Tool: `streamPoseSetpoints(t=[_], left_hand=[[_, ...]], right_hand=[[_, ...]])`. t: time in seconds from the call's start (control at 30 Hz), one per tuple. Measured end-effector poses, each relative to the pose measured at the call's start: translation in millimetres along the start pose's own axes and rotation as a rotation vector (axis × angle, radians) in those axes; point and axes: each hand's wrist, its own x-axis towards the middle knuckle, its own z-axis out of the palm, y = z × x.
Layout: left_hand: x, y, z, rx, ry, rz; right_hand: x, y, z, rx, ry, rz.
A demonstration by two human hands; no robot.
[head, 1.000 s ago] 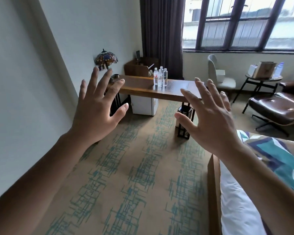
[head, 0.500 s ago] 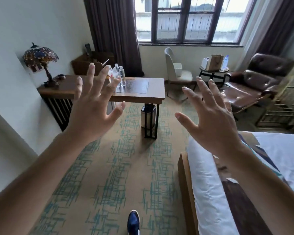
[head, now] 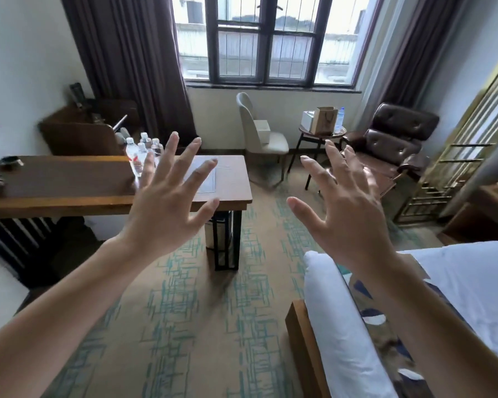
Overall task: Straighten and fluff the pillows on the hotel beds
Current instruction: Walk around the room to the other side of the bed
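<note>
Both my hands are raised in front of me with fingers spread, holding nothing. My left hand (head: 167, 202) is up over the carpet in front of the wooden desk. My right hand (head: 348, 216) is up just left of the bed. The bed (head: 337, 326) fills the lower right, with white bedding, a patterned runner and a wooden frame. No pillow is in view.
A long wooden desk (head: 69, 193) with water bottles (head: 143, 152) stands at left, a bin (head: 219, 234) under its end. A beige chair (head: 259, 136), a small round table (head: 322, 133) and a brown leather lounge chair (head: 391, 145) line the window. Patterned carpet (head: 184, 326) lies between desk and bed.
The view has swung to the right: the lamp has left the frame, and the window, lounge chair and more of the bed have come in. My hands stay raised and spread.
</note>
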Motion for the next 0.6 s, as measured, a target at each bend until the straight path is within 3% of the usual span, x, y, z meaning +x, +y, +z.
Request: streamPoseSetpoints(t=[0.6], left_hand=[[299,-66,182,-0.014,0.065,0.15]], right_hand=[[235,169,143,-0.15,0.069,0.137]])
